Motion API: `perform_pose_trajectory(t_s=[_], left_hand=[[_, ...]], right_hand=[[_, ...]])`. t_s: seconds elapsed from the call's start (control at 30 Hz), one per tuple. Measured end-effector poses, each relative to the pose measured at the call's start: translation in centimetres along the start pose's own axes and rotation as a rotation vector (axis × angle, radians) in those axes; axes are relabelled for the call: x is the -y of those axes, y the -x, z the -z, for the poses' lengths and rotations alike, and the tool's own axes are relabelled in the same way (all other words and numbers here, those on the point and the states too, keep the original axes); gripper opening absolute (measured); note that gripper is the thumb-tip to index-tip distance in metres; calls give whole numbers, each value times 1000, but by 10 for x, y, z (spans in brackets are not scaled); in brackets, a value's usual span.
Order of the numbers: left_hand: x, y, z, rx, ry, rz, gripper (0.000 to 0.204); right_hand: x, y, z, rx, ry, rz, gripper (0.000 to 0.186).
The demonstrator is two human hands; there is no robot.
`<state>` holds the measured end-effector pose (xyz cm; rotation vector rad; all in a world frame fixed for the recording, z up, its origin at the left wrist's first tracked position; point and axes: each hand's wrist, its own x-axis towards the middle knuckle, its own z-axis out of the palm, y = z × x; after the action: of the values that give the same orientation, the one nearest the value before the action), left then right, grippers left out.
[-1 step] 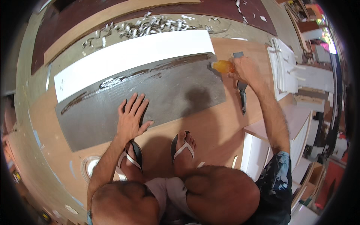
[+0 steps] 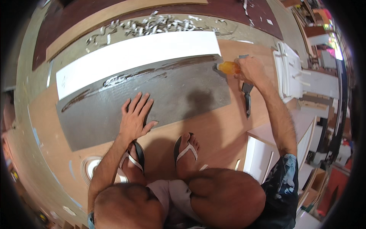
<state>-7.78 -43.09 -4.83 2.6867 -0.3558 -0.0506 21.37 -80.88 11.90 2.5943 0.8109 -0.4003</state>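
Observation:
My left hand (image 2: 137,117) lies flat, fingers spread, on a grey sheet (image 2: 179,95). Glossy dark brown liquid (image 2: 120,79) streaks the sheet along its far edge, beside a white strip (image 2: 141,49). At the sheet's right end, my right hand (image 2: 249,70) is closed round a translucent amber bottle (image 2: 228,68). The bottle is tipped on its side, its mouth end pointing left over a dark patch of the sheet. Below the right hand lies a scraper-like tool (image 2: 248,99) with a black handle; the hand hides part of it.
A light wooden board (image 2: 213,129) lies under the sheet and my sandalled feet. Curly strip offcuts (image 2: 156,26) are heaped beyond the white strip. Stacked white panels (image 2: 288,70) stand at right, a white box-like piece (image 2: 267,149) nearer. A white roll (image 2: 89,166) lies by my left forearm.
The whole view has shifted very slightly. Both hands, the amber bottle and the streaks of liquid look the same.

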Motion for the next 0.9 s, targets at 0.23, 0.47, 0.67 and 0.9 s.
perform_pose_trajectory(t_s=[0.23, 0.47, 0.67, 0.9], left_hand=[[9, 7, -10, 13, -34, -1, 84], [14, 11, -15, -3, 50, 5, 85], [15, 12, -21, -40, 67, 3, 85], [14, 9, -16, -9, 66, 13, 83]], right_hand=[[29, -37, 35, 84, 173, 55, 38], [84, -56, 76, 161, 190, 55, 41], [124, -58, 100, 123, 113, 159, 54], [153, -39, 76, 4, -135, 199, 70]])
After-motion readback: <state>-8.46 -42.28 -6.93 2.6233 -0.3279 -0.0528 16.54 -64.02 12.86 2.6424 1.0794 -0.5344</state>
